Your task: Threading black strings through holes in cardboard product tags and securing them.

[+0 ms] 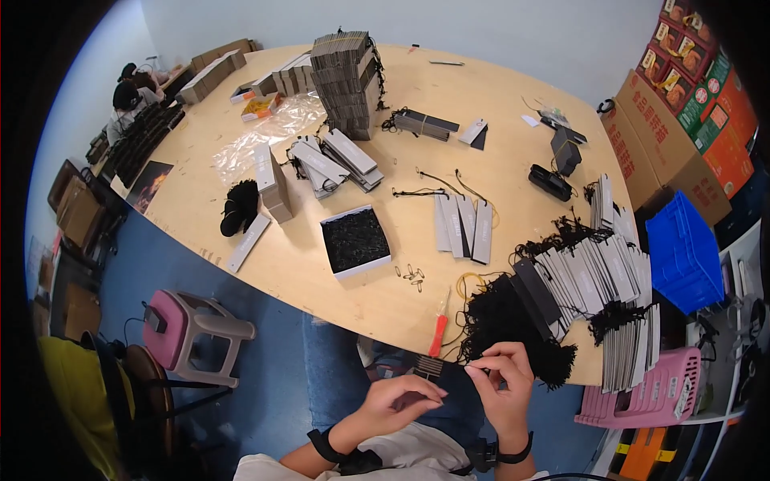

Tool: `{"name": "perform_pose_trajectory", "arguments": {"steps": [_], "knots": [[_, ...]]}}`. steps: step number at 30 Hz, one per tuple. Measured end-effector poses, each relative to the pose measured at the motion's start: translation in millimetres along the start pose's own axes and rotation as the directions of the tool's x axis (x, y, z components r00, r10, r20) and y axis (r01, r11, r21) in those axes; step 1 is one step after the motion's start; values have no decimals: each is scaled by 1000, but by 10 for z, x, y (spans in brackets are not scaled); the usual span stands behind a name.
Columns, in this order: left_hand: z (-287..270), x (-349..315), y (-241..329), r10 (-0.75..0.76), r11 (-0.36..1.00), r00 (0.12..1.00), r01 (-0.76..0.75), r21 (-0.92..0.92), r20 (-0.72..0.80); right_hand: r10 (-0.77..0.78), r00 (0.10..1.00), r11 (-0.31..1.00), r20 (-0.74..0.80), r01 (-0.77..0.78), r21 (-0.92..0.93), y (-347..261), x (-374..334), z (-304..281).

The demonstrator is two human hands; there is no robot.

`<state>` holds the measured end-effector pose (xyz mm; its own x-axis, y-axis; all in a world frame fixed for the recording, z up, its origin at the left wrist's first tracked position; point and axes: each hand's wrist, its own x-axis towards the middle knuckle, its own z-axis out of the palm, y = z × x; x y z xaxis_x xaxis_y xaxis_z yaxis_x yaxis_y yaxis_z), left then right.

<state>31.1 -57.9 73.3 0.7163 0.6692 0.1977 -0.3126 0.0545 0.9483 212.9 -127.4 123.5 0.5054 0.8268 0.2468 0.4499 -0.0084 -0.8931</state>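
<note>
Black strings (501, 317) lie in a big, fuzzy heap on the near edge of the table (497, 104), and some hang over the side. They look soft and thin, all curly and mixed up. The right hand (505, 381) is just beside the heap, its thumb and finger close in a pinch; a tiny dark bit shows there, but one cannot tell if it is held. The left hand (405, 398) is bent, with its fingertips near its thumb, and one cannot tell if it holds anything. The two hands are apart.

The heap sits between the right hand and a fan of flat, stiff, grey tags (581, 276). A tool with a smooth red handle (438, 335) lies near the hands. Past it are small shiny pins (411, 274) and a square white box (369, 268) full of black bits. A tall grey stack (346, 92) stands farther back. A hard blue crate (684, 252) is at the right.
</note>
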Motion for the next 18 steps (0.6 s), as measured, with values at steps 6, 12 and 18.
{"name": "perform_pose_trajectory", "arguments": {"steps": [6,12,18], "knots": [[97,41,-162,50,926,987,-103,-362,-152,-389,916,914,97,397,-85,53,-69,126],[24,86,-192,9,919,968,-107,-380,-252,-308,924,950,227,309,32,186,-227,139],[-29,117,-158,41,955,955,-124,-269,-294,-299,903,953,307,266,144,318,-309,115]]}}
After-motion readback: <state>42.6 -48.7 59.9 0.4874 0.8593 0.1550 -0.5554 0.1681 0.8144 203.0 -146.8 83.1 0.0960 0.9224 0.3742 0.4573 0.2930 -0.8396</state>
